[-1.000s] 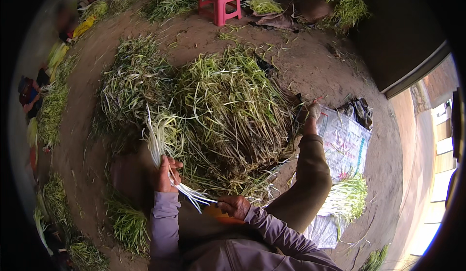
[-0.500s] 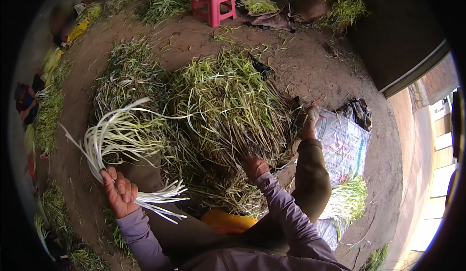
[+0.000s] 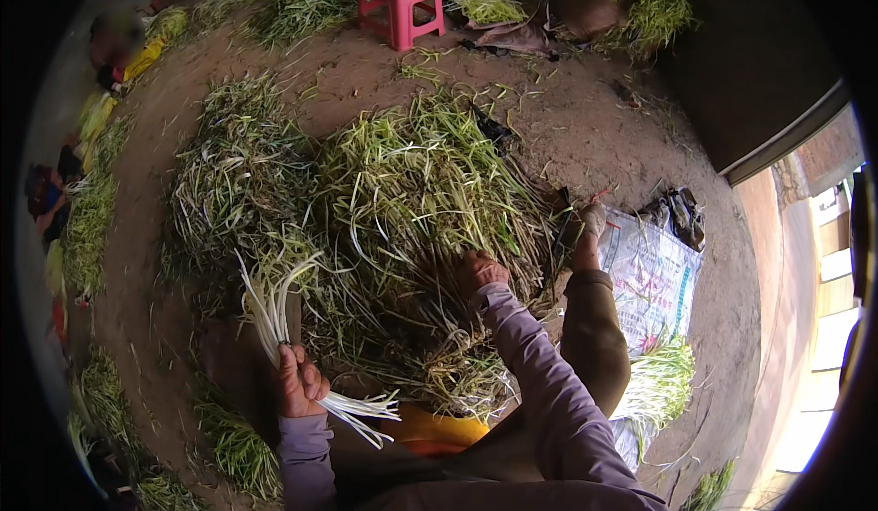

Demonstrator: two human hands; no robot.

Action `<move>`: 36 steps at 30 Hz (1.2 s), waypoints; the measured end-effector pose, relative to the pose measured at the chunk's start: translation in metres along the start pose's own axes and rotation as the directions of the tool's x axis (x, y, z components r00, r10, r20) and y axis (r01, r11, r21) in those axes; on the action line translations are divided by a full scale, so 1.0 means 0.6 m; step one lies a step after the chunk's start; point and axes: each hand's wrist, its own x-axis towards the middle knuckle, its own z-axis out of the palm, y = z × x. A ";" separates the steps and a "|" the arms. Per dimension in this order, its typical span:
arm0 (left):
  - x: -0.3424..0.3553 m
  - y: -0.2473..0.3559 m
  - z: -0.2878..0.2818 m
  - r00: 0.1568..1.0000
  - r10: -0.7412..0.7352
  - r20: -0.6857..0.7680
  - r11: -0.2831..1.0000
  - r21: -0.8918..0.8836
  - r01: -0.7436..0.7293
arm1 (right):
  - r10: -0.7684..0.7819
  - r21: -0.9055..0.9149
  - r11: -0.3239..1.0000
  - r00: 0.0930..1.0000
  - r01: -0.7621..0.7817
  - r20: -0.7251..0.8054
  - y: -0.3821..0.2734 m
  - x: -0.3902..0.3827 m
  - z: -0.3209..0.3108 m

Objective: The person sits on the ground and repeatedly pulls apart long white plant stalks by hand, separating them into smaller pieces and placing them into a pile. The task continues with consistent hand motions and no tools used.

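Observation:
My left hand point(image 3: 302, 383) is closed around a bunch of chives point(image 3: 352, 408) with long white stalks. Their white ends stick out to the right of my fist, and the paler leaves stand up above it. In front of me lies a big heap of uncleaned chives point(image 3: 402, 172), yellow-green on top and brown and dirty along the stalks. My right hand point(image 3: 483, 273) rests on the near right part of this heap, fingers curled in around brownish stalks; its fingertips are partly hidden among them.
Withered leaves form a heap point(image 3: 238, 172) to the left. On the right, cleaned chives point(image 3: 663, 374) lie on a white woven sack point(image 3: 649, 273), beside my foot point(image 3: 590, 227). A pink plastic stool point(image 3: 401, 8) stands at the back. Something yellow point(image 3: 439, 430) lies between my legs.
My left hand has moved right and down with its bunch, whose leaves now point upward instead of trailing over the heap. My right hand has shifted slightly farther away onto the heap's stalks.

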 end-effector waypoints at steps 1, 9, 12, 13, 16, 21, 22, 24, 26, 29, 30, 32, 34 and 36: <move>-0.001 0.000 0.001 1.000 -0.002 -0.014 1.000 0.012 0.002 | -0.039 -0.011 0.999 0.999 0.039 -0.016 -0.006 -0.008 -0.013; -0.013 -0.016 0.002 0.998 -0.048 -0.033 0.999 0.002 0.048 | -0.324 0.978 -0.192 0.946 -0.085 0.019 0.020 -0.113 -0.134; -0.015 -0.025 0.002 0.997 -0.063 -0.048 0.998 -0.002 0.063 | -0.377 0.984 -0.069 0.918 -0.164 0.126 -0.008 -0.187 -0.074; -0.012 -0.031 0.000 0.996 -0.077 -0.040 0.997 -0.002 0.077 | -0.401 0.968 0.182 0.885 -0.175 0.235 -0.003 -0.205 -0.036; -0.016 -0.038 0.010 0.993 -0.116 -0.031 0.993 0.026 0.117 | -0.561 0.724 0.592 0.826 0.356 0.053 -0.002 -0.265 0.044; -0.023 -0.065 0.011 0.994 -0.087 -0.071 0.988 0.125 0.096 | -0.586 0.767 0.574 0.798 0.286 0.141 -0.054 -0.356 0.035; -0.021 -0.074 0.005 0.996 -0.071 -0.058 0.989 0.129 0.078 | -0.598 0.786 0.556 0.787 0.270 0.153 -0.069 -0.368 0.024; -0.023 -0.084 0.013 0.999 -0.043 0.000 0.972 0.231 0.042 | -0.622 0.820 0.521 0.763 0.237 0.175 -0.101 -0.388 -0.013; -0.016 -0.102 0.010 0.998 -0.033 0.054 0.948 0.317 0.014 | -0.638 0.793 0.559 0.736 0.241 0.226 -0.110 -0.400 -0.013; -0.017 -0.117 0.011 0.998 -0.062 0.032 0.920 0.389 0.045 | -0.692 0.727 0.582 0.692 0.365 0.206 -0.126 -0.413 -0.030; -0.019 -0.110 0.016 0.988 -0.110 0.108 0.931 0.358 0.064 | -0.695 0.724 0.583 0.688 0.370 0.208 -0.131 -0.416 -0.037; -0.024 -0.106 0.023 0.985 -0.116 0.126 0.937 0.344 0.066 | -0.682 0.707 0.611 0.690 0.357 0.241 -0.134 -0.420 -0.037; -0.029 -0.104 0.028 0.983 -0.132 0.130 0.936 0.342 0.080 | -0.693 0.696 0.603 0.688 0.389 0.215 -0.134 -0.422 -0.037; -0.030 -0.107 0.027 0.978 -0.150 0.146 0.930 0.358 0.089 | -0.704 0.689 0.592 0.685 0.417 0.190 -0.132 -0.422 -0.039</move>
